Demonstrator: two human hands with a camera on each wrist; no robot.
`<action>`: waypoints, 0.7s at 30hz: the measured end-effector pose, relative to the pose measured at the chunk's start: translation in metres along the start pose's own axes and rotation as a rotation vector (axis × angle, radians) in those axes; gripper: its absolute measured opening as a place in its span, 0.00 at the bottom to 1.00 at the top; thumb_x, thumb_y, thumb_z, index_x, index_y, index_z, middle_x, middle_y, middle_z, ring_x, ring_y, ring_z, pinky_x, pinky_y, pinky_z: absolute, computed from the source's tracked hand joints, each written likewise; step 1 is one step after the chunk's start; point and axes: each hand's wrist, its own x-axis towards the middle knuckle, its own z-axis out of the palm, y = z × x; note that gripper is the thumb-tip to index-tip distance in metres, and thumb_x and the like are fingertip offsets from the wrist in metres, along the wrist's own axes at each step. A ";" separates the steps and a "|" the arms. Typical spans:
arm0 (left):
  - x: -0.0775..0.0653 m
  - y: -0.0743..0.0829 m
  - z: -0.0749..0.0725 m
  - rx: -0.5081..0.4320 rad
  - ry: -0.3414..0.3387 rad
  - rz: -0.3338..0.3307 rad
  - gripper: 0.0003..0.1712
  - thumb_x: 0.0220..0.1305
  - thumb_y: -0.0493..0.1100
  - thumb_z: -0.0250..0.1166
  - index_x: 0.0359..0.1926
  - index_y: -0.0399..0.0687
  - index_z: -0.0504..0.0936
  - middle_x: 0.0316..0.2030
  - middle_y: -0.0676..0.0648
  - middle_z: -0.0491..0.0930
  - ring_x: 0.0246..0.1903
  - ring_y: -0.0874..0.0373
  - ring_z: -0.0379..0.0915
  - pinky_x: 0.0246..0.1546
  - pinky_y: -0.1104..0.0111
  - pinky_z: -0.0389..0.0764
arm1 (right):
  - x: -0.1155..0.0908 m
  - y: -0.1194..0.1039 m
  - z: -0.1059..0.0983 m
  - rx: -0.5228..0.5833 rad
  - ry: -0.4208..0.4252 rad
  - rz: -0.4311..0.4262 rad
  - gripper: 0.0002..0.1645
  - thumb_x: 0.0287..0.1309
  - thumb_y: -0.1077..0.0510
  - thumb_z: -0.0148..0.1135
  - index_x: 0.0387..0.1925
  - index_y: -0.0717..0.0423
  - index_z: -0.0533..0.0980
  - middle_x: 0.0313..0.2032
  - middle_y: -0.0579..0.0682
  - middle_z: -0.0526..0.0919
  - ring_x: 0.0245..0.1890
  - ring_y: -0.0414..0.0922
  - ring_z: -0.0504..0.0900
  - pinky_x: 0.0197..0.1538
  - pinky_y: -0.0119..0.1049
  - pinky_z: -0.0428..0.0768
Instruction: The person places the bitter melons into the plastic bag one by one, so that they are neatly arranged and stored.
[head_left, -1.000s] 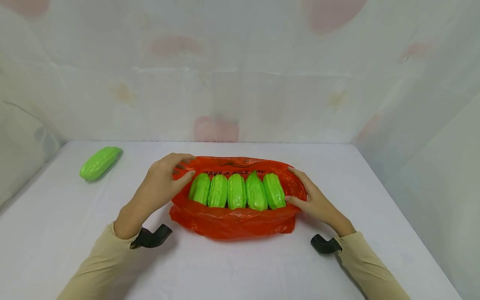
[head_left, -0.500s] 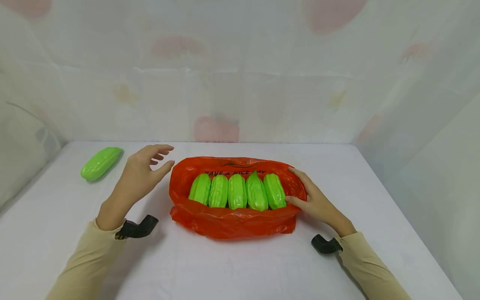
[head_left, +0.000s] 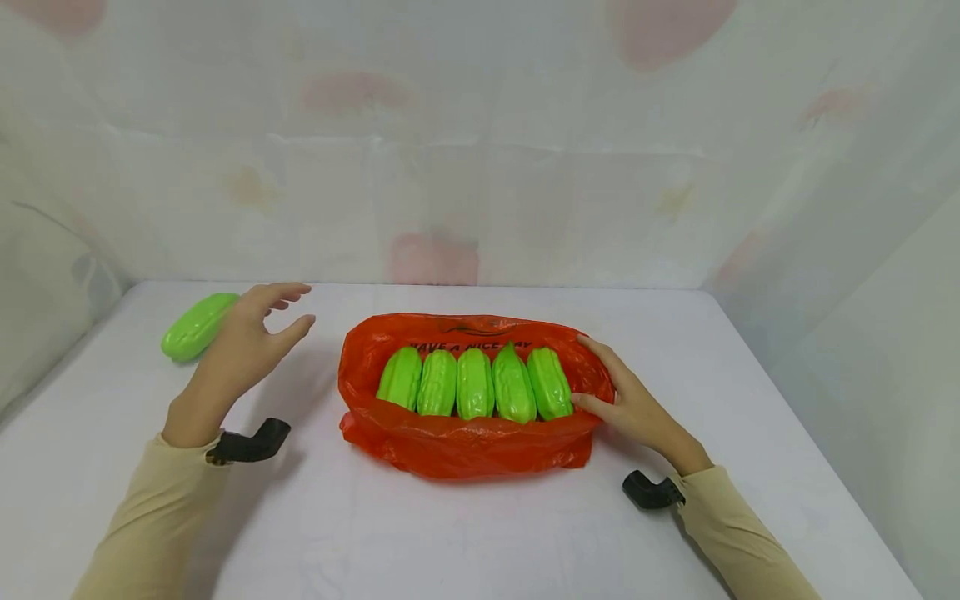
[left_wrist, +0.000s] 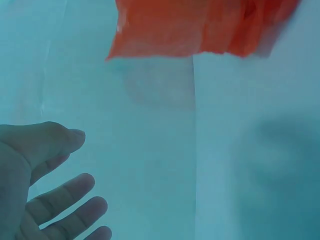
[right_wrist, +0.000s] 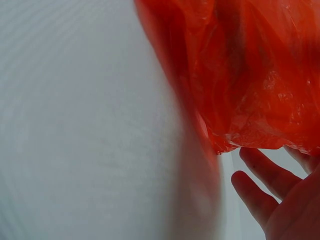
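Observation:
A red plastic bag [head_left: 468,446] lies with its mouth spread wide at the middle of the table. Several bright green, ridged, gourd-like vegetables [head_left: 475,383] stand side by side inside it. My right hand [head_left: 633,400] rests against the bag's right end, finger and thumb spread apart at its rim. In the right wrist view two straight fingers [right_wrist: 257,197] show below the red plastic. My left hand [head_left: 243,337] hovers left of the bag, fingers apart, holding nothing. Partly hidden behind it, another green ridged vegetable [head_left: 191,329] lies at the far left of the table.
A white cloth covers the table [head_left: 465,542]. Behind it hangs a pale curtain [head_left: 525,200] with faded pink patches, and pale sheets flank both sides. A black curved piece [head_left: 251,442] juts from the left cuff, and a similar piece [head_left: 652,490] from the right.
My left hand has left the bag's left rim and travelled left towards the lone green vegetable. The right hand and the bag have stayed nearly still.

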 end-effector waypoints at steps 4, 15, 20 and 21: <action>0.001 -0.012 -0.004 0.024 0.034 -0.013 0.23 0.66 0.38 0.63 0.61 0.37 0.75 0.54 0.30 0.75 0.53 0.34 0.70 0.49 0.44 0.70 | 0.000 0.000 0.000 0.003 0.001 -0.003 0.45 0.65 0.54 0.62 0.77 0.43 0.52 0.74 0.55 0.57 0.72 0.60 0.61 0.65 0.65 0.69; -0.003 -0.044 -0.024 0.087 0.093 -0.067 0.25 0.64 0.39 0.64 0.62 0.37 0.75 0.54 0.28 0.75 0.55 0.33 0.69 0.53 0.41 0.65 | -0.001 0.001 0.000 -0.001 0.000 -0.001 0.45 0.65 0.54 0.63 0.77 0.43 0.52 0.74 0.55 0.57 0.71 0.60 0.61 0.65 0.65 0.69; -0.006 -0.057 -0.031 0.092 0.084 -0.131 0.26 0.66 0.41 0.63 0.64 0.37 0.73 0.57 0.26 0.72 0.56 0.31 0.66 0.51 0.40 0.65 | -0.001 0.001 0.000 0.006 -0.003 0.000 0.45 0.64 0.54 0.63 0.77 0.43 0.51 0.74 0.55 0.57 0.72 0.60 0.60 0.65 0.65 0.68; -0.006 -0.059 -0.031 0.096 0.080 -0.144 0.27 0.66 0.41 0.62 0.64 0.37 0.73 0.57 0.26 0.72 0.56 0.31 0.66 0.50 0.41 0.65 | -0.001 0.001 0.000 0.009 -0.003 0.003 0.46 0.64 0.54 0.63 0.77 0.43 0.51 0.74 0.55 0.57 0.72 0.60 0.60 0.65 0.65 0.68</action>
